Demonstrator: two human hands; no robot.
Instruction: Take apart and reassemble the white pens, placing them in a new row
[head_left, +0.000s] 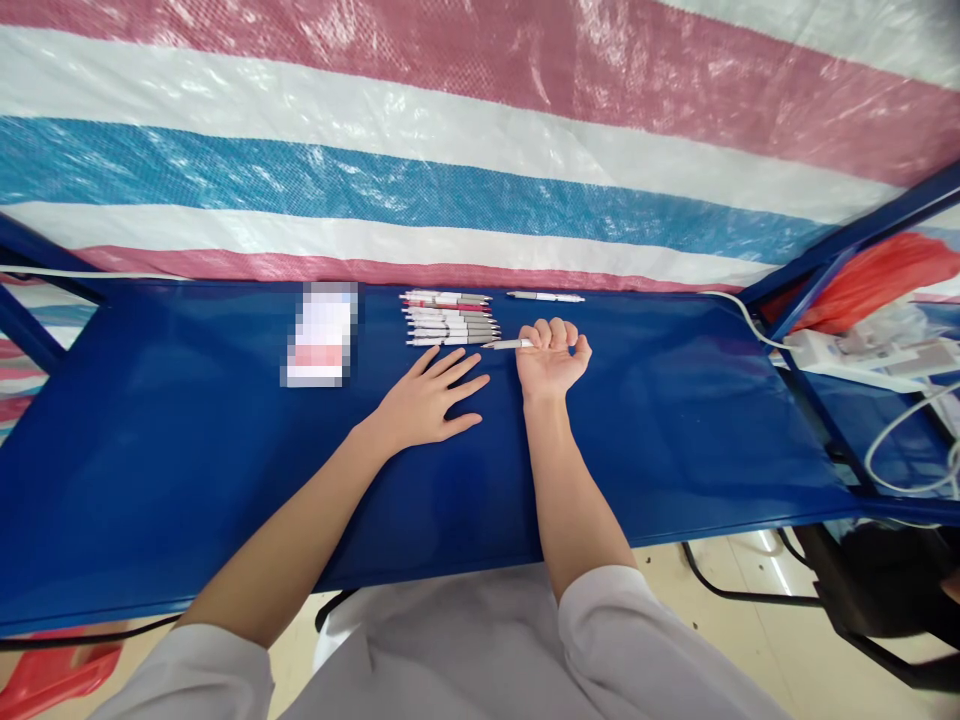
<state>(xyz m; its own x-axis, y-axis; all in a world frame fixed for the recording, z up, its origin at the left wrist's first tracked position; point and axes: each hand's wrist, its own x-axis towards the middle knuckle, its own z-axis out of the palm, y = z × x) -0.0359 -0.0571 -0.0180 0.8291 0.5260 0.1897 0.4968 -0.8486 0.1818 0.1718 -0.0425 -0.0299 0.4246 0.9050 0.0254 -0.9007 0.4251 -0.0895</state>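
Note:
Several pens (450, 318) lie side by side in a stacked row near the back of the blue table; most are white and grey, one is red. My left hand (427, 400) rests palm down with its fingers spread, just in front of that row. In my right hand (551, 360), turned palm up with curled fingers, is a white and grey pen (511, 344). Its tip points left, close to the row's front right corner. Behind my right hand, a single pen (545, 296) lies apart near the table's back edge.
A blurred-out rectangular item (321, 335) lies on the blue table (675, 430), left of the pens. A striped plastic sheet (450, 130) hangs behind. To the right are a blue metal frame, a red plastic bag (877, 280), a power strip and white cables.

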